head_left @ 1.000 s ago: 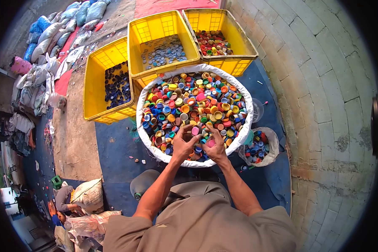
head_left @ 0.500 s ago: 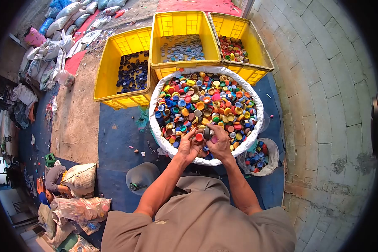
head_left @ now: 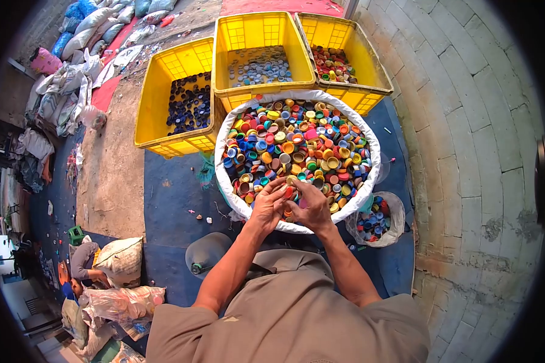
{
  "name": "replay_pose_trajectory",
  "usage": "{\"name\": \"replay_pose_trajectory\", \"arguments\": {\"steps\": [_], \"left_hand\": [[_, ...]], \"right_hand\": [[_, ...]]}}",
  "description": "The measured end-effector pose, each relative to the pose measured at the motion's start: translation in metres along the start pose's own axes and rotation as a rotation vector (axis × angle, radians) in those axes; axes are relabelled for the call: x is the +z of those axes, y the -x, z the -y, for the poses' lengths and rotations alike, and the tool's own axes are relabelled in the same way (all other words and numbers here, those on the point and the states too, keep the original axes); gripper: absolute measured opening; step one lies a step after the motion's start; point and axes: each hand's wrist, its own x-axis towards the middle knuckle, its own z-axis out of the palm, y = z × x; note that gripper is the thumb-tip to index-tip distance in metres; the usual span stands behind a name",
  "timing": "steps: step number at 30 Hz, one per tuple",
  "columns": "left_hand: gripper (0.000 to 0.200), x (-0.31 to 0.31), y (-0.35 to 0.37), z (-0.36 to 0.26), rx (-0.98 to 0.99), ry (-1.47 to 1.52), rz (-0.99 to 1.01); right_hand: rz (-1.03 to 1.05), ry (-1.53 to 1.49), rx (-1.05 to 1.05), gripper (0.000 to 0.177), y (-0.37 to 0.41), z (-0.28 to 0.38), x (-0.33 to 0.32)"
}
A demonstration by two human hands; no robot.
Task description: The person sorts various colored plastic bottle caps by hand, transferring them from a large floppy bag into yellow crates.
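Bulging sacks (head_left: 94, 27): white and blue, heaped at the upper left beside a strip of red sheeting.
Co-worker (head_left: 86, 261): bent over at the lower left, next to an upright pale sack (head_left: 121, 262).
Left crate (head_left: 153, 115): yellow, with dark blue caps spread over its floor.
Large bottle (head_left: 209, 251): on the blue sheet, near the person's left forearm.
Middle crate (head_left: 248, 25): yellow, holding pale blue and whitish caps.
Left hand (head_left: 267, 207): fingers curled, their tips closed on a red cap (head_left: 289, 192) over the near part of the big round container.
Big round container (head_left: 374, 145): white-rimmed, full of mixed bottle caps (head_left: 297, 145), just in front of the 3 crates.
Right hand (head_left: 310, 209): fingers bent toward the left hand; a yellowish cap (head_left: 291, 180) is at the fingertips, but I cannot tell which hand grips it.
Right crate (head_left: 369, 60): yellow, holding mostly red caps with some yellow and green.
Small clear bag (head_left: 397, 225): open, beside the big round container, with blue and red caps inside.
Block wall (head_left: 484, 151): grey, along the far right.
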Motion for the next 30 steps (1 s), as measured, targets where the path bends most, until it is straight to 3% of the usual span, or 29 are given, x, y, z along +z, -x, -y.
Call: {"name": "replay_pose_trajectory", "arguments": {"steps": [10, 15, 18, 19, 23, 27, 30], "left_hand": [[0.028, -0.016, -0.004, 0.005, 0.003, 0.059, 0.011], [0.025, -0.014, -0.002, 0.006, 0.022, 0.199, -0.034], [0.023, -0.016, -0.001, 0.006, 0.014, 0.219, -0.054], [0.023, -0.021, -0.003, 0.005, -0.004, 0.226, -0.063], [0.021, -0.028, -0.005, 0.006, -0.056, 0.249, -0.125], [0.017, -0.031, -0.004, 0.004, -0.081, 0.259, -0.188], [0.018, -0.037, 0.0, 0.005, -0.066, 0.233, -0.12]], "right_hand": [[-0.096, -0.256, 0.12, 0.043, 0.003, -0.005, 0.013], [-0.185, -0.331, 0.271, 0.023, 0.007, -0.019, 0.011], [-0.232, -0.384, 0.384, 0.024, 0.008, -0.038, 0.007], [-0.19, -0.318, 0.332, 0.027, 0.006, -0.043, 0.0], [-0.284, -1.181, 0.78, 0.026, 0.016, -0.072, -0.011], [-0.412, -1.402, 0.965, 0.02, 0.015, -0.101, -0.017], [-0.322, -1.272, 1.003, 0.025, -0.003, -0.122, -0.024]]}}
